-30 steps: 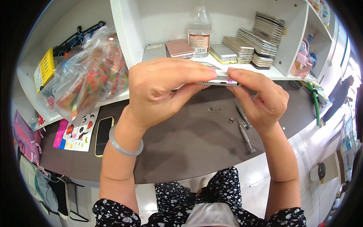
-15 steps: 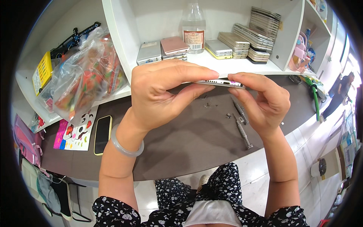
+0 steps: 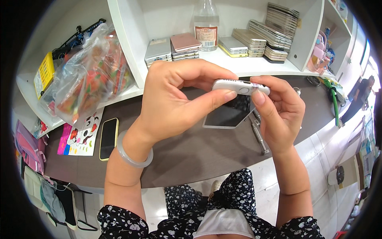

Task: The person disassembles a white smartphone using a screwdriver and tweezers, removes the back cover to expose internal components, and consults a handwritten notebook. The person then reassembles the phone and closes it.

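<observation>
A white-framed smartphone (image 3: 229, 114) is held up over the desk between my two hands. Its dark screen faces me, with the round home button at the upper end. My left hand (image 3: 175, 95) closes on the left corner of that end, thumb on the front. At the right corner, my right hand (image 3: 278, 107) pinches the phone between thumb and fingers, beside a small pinkish spot on the edge. A silver knurled screwdriver (image 3: 259, 137) lies on the desk under my right hand; a second one is mostly hidden behind the phone and hand.
A yellow-cased phone (image 3: 108, 139) and a colourful drawing (image 3: 84, 137) lie at the left of the desk (image 3: 183, 159). On the shelf are stacked phones (image 3: 274, 30), a clear bottle (image 3: 206, 32) and a plastic bag (image 3: 93, 75). A person (image 3: 360, 97) stands far right.
The phone has tilted from nearly edge-on, so its home button and screen now show. My left thumb has shifted onto its front. The phone now covers part of the desk.
</observation>
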`<action>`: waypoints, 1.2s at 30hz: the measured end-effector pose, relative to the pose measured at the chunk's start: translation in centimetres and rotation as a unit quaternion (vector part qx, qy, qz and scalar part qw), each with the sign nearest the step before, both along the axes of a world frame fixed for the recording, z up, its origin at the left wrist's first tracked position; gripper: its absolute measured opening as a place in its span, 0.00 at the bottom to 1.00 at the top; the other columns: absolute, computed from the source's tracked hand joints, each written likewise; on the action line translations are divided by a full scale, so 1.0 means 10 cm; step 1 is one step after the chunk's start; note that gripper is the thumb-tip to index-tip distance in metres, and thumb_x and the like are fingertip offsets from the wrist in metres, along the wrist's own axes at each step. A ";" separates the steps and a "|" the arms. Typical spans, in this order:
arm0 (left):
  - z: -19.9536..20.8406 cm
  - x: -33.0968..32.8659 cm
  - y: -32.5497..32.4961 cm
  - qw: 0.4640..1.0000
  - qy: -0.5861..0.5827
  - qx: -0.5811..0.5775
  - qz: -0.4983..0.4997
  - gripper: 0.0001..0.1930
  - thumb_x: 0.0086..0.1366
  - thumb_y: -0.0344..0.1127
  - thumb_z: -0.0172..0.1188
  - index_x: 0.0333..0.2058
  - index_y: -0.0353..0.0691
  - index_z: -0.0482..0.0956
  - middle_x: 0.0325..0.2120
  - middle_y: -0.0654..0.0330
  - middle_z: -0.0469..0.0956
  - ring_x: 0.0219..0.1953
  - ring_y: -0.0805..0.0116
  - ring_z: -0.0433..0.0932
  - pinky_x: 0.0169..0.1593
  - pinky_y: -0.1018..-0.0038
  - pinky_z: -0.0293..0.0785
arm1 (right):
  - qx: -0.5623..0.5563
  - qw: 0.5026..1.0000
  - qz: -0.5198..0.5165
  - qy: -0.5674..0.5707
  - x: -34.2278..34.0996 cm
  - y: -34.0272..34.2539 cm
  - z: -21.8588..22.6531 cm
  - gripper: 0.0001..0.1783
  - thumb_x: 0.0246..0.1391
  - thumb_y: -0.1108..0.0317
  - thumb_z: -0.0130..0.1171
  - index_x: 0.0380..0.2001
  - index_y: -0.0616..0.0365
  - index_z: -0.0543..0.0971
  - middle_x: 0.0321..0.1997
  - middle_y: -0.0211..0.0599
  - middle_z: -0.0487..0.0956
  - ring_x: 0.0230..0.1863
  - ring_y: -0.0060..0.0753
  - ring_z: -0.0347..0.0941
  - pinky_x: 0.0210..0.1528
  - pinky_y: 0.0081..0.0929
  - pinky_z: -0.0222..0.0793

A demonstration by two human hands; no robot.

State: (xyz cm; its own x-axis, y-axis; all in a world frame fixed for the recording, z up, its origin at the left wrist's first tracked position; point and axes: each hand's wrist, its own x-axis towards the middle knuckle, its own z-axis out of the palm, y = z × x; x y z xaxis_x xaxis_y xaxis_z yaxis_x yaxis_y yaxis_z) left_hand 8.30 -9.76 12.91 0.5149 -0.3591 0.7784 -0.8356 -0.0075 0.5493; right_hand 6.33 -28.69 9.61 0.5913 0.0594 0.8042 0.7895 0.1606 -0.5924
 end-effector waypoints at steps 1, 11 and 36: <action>0.00 0.00 -0.01 1.000 0.014 0.002 -0.001 0.10 0.49 0.21 0.65 0.33 0.28 0.79 0.30 0.54 0.80 0.33 0.71 0.79 0.38 0.79 0.76 | 0.009 1.000 0.006 0.004 0.00 0.01 -0.01 0.11 0.51 0.80 0.56 0.40 0.70 0.75 0.35 0.35 0.77 0.34 0.16 0.70 0.34 0.11 0.65; 0.02 0.04 -0.02 0.974 0.221 -0.006 -0.045 0.11 0.52 0.24 0.64 0.35 0.27 0.78 0.29 0.55 0.80 0.32 0.75 0.78 0.37 0.83 0.75 | 0.026 0.988 0.067 0.135 -0.03 -0.04 0.00 0.13 0.53 0.78 0.55 0.42 0.72 0.74 0.35 0.35 0.78 0.33 0.13 0.69 0.33 0.08 0.62; -0.19 0.41 -0.03 0.966 0.254 0.041 -0.018 0.13 0.53 0.33 0.65 0.35 0.31 0.79 0.25 0.62 0.79 0.25 0.83 0.74 0.28 0.88 0.66 | 0.103 0.948 0.098 0.285 0.31 0.01 -0.16 0.11 0.51 0.74 0.56 0.38 0.68 0.77 0.32 0.36 0.79 0.29 0.18 0.74 0.32 0.14 0.71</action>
